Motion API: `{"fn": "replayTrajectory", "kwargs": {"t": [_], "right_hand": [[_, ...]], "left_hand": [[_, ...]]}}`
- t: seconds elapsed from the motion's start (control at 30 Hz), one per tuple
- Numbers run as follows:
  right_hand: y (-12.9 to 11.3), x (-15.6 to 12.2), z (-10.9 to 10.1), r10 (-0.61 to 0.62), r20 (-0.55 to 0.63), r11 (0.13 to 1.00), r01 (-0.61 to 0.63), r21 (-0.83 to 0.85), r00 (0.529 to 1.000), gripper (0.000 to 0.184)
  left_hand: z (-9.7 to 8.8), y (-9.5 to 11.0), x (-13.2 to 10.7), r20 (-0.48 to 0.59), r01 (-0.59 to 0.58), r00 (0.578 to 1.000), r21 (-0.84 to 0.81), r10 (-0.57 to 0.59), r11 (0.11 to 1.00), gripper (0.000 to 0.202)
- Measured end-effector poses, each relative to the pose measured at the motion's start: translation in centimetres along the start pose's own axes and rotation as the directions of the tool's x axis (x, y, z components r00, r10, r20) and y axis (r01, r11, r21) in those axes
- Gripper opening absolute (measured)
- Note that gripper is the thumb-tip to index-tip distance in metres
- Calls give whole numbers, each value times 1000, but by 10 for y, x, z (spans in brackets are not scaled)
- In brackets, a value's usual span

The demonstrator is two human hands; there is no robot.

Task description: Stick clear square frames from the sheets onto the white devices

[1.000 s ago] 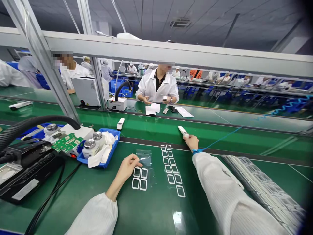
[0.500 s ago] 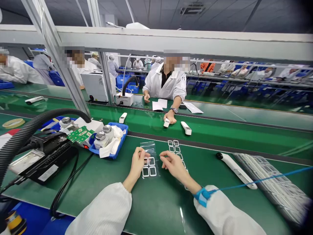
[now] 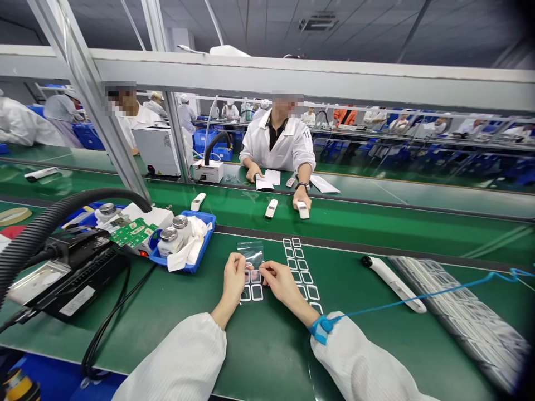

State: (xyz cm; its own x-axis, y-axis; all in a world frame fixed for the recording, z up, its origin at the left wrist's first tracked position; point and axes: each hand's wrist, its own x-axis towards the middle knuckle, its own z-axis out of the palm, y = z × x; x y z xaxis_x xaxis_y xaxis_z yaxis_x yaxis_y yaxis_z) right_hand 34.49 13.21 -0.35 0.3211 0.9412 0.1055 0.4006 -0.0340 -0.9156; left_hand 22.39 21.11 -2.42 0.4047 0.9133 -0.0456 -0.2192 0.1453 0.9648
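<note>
My left hand and my right hand meet over a small clear plastic sheet that carries white rectangular frames on the green bench mat. Fingertips of both hands pinch at the upper frames of that sheet. A second strip of white frames lies just right of my right hand. My right wrist wears a blue strap with a blue coiled cord running off to the right.
A blue tray with metal-capped jars and cloths stands at left, beside green circuit boards and a black machine with a hose. A white handheld device and a tray of parts lie right. A person in white sits across the conveyor.
My right hand came back from the conveyor, where it left a white device, and now joins my left hand on the frame sheet. The person opposite has placed devices on the belt.
</note>
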Motion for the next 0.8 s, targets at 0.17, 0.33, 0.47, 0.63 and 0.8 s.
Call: {"fn": "replayTrajectory", "kwargs": {"t": [0.17, 0.33, 0.47, 0.63, 0.8], "right_hand": [[-2, -5, 0, -205, -43, 960, 192, -205, 978, 17], [-13, -31, -4, -344, -75, 917, 318, -239, 936, 18], [1, -52, -48, -351, -217, 911, 279, -304, 911, 18], [50, -82, -161, -278, -533, 772, -144, -619, 799, 55], [73, -119, -234, -36, -703, 322, -657, -681, 711, 70]], "left_hand": [[-1, -1, 2, 2, 5, 1000, 22, -6, 1000, 41], [-2, 0, 3, 1, 18, 1000, 44, -18, 999, 49], [-10, 1, 7, -1, -4, 1000, 110, 4, 994, 45], [-22, -3, 18, -25, -75, 996, 230, 83, 970, 44], [-26, -12, 23, -88, -165, 974, 346, 207, 924, 56]]}}
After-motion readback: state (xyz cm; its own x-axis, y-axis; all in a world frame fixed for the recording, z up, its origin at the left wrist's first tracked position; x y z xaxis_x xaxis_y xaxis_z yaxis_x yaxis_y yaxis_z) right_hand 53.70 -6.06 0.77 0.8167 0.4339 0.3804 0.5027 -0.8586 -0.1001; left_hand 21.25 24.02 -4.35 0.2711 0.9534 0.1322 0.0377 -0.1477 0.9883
